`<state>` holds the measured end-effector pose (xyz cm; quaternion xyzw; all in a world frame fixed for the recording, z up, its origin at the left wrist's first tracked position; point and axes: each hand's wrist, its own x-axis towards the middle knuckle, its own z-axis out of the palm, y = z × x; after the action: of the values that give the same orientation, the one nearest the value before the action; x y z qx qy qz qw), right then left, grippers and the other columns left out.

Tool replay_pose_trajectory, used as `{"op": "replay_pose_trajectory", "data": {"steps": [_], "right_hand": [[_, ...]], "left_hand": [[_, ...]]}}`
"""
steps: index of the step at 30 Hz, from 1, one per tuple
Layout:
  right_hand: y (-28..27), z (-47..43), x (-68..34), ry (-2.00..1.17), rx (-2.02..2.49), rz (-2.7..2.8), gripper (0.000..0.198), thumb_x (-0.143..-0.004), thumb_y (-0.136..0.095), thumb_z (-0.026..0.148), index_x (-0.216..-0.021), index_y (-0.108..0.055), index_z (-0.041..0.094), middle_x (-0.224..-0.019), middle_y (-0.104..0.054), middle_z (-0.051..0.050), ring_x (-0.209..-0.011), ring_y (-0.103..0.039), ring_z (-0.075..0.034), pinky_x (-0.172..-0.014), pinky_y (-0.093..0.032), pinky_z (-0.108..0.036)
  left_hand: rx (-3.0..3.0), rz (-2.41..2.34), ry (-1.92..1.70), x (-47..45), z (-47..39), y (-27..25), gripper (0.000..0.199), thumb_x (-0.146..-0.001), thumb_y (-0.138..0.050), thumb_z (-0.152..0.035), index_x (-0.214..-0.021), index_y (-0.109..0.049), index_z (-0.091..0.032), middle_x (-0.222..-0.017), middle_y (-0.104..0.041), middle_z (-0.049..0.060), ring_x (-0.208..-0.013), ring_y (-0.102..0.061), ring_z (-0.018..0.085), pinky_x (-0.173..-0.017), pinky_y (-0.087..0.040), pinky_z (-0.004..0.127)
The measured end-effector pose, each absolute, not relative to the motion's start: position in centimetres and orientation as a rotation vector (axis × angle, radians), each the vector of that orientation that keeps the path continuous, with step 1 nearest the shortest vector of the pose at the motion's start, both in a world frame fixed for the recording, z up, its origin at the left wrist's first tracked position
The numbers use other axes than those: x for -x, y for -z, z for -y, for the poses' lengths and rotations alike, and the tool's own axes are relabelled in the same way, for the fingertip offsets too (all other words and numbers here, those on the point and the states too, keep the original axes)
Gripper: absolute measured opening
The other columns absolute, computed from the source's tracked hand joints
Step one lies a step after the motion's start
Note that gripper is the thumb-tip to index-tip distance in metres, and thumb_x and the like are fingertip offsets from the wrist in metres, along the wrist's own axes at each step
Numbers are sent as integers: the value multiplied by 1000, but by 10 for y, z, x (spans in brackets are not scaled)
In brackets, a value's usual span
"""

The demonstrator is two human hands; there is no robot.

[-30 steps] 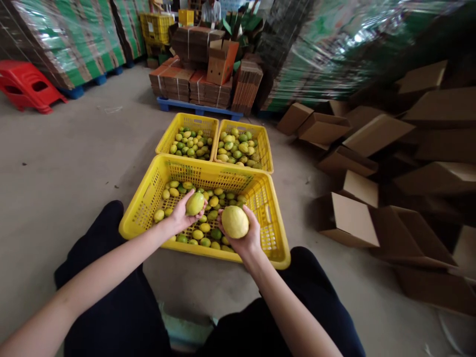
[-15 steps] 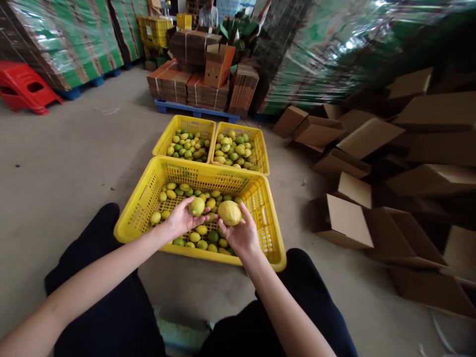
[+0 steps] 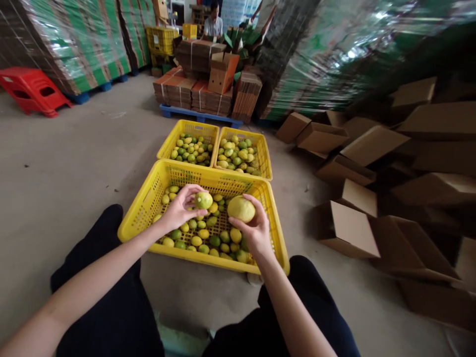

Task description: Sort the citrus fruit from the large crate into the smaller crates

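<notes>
Over the near yellow crate [image 3: 148,193], my left hand [image 3: 182,208] is closed on a greenish-yellow lemon [image 3: 203,200], thumb below and fingers above. To its right, my right hand [image 3: 259,228] grips a larger, paler yellow lemon [image 3: 241,208] between thumb and fingers. Both fruits are held up apart from each other. Below them, several loose yellow and green lemons [image 3: 203,234] lie on the crate's slotted floor; my hands hide part of them.
Beyond stand two smaller yellow crates, left [image 3: 165,144] and right [image 3: 267,158], holding more lemons. Open cardboard boxes [image 3: 351,223] crowd the right side. Flattened cartons [image 3: 211,99] are stacked on a blue pallet [image 3: 201,117]. A red stool [image 3: 33,89] stands left; a person [image 3: 213,22] is far back.
My hands have moved apart and turned, the left now gripping its lemon from above and below. The right has shifted rightward with its lemon. The view has tilted slightly.
</notes>
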<state>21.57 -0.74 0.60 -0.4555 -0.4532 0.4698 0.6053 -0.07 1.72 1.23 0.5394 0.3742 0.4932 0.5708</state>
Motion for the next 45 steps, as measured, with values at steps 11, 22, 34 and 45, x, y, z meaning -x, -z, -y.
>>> {"op": "replay_pose_trajectory", "data": {"steps": [11,22,34,45], "right_hand": [[7,9,-202,-1079,1010,1196,64,-54,-90,24,-111,-60,27,-116,-64,-5,-114,-59,-29,-102,-46,-46],[11,9,-191,-1691,858,661,45,-55,-87,31,-92,-65,23,-91,-72,-2,-82,-66,-23,-71,-56,-35],[17,7,-188,-1644,1093,624,47,-66,-75,56,-94,-70,19,-88,-74,-5,-80,-67,-24,-65,-52,-32],[18,13,-193,-864,1354,1404,61,-61,-85,37,-115,-60,23,-112,-68,-7,-102,-64,-28,-92,-51,-43]], "left_hand": [[-1197,-869,-1082,3,-16,-4,49,-57,-88,-18,-102,-68,-22,-113,-60,6,-107,-57,21,-94,-50,34],[-354,-750,-994,-9,-11,-9,21,-87,-59,-11,-108,-61,-14,-105,-71,11,-96,-70,21,-94,-56,37],[-597,-969,-846,-10,-7,26,26,-89,-65,-37,-105,-62,-17,-107,-70,9,-109,-63,20,-91,-49,29],[-1460,-972,-1014,1,-9,-7,45,-74,-76,-23,-115,-57,-23,-118,-61,7,-115,-56,23,-104,-40,38]]}}
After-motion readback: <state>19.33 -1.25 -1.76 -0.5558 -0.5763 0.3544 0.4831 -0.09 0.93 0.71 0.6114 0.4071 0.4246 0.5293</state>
